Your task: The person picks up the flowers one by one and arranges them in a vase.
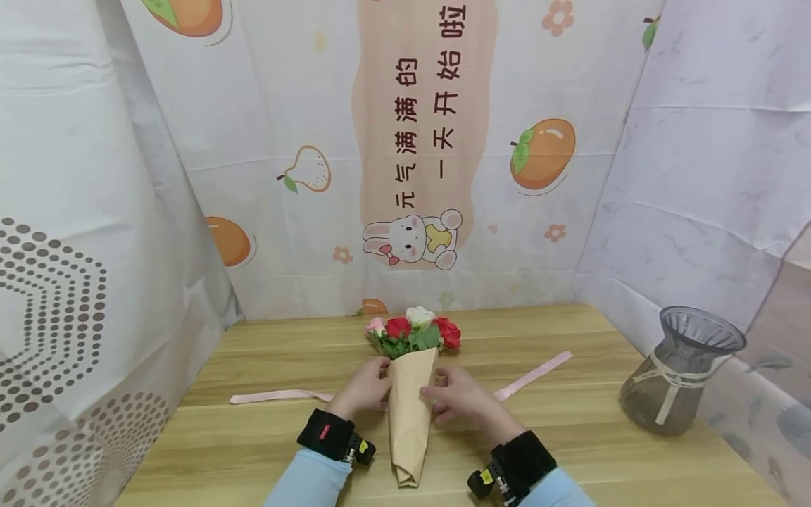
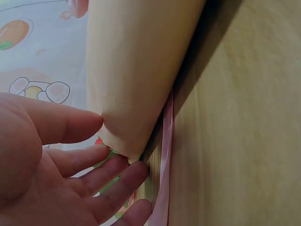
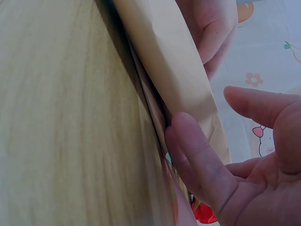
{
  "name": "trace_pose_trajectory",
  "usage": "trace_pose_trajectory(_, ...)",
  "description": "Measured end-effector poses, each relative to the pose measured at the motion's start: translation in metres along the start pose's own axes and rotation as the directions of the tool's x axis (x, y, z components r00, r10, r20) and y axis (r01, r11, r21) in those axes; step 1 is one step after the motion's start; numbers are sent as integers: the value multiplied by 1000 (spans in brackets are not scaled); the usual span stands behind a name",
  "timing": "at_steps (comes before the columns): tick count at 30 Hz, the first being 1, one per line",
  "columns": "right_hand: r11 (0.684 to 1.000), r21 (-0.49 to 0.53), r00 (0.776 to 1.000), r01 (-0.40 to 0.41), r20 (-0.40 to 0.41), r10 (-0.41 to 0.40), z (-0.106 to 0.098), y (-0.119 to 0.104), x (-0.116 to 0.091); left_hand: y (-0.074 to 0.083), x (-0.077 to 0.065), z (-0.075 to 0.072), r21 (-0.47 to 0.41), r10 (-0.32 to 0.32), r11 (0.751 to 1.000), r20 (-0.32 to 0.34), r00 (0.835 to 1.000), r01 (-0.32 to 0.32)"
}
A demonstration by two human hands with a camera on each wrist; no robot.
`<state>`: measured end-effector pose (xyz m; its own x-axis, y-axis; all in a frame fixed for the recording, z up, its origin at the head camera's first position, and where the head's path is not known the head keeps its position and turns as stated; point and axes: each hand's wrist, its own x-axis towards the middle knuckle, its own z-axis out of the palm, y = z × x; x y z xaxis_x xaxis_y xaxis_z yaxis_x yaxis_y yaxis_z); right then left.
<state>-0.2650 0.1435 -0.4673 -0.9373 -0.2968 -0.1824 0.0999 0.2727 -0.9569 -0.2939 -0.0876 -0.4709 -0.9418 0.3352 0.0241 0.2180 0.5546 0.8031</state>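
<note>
A bouquet wrapped in brown kraft paper lies on the table, with red, pink and white roses and green leaves at its far end. My left hand is at the wrapper's left side. In the left wrist view its thumb tip touches the paper, and its loosely spread fingers reach the wrapper's flower-end edge. On the opposite side is my right hand; in the right wrist view its extended fingers touch the paper's side while the thumb stands apart. A pink ribbon passes under the bouquet, its middle hidden.
A grey glass vase with a pale band tied round its neck stands at the table's right. Behind the wooden table hangs a printed cloth, and more cloth hangs at both sides.
</note>
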Motion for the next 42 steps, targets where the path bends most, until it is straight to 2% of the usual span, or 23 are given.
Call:
trace_pose_trajectory(6, 1000, -9, 1000, -4, 5, 4, 3, 1, 1, -1, 2, 2, 2, 16, 1000, -1, 1000, -16)
trace_pose_trajectory(22, 1000, -12, 1000, -4, 8, 4, 4, 1, 2, 4, 3, 1, -27, 25, 999, -58, 998, -27)
trace_pose_trajectory(36, 1000, 11, 1000, 17, 3, -17, 3, -1, 2, 18, 1, -12, -26, 81, 996, -73, 994, -83)
trace_pose_trajectory(42, 1000, 12, 1000, 10, -2, -10, 3, -1, 3, 19, -2, -16, -34, 77, 996, -86, 993, -80)
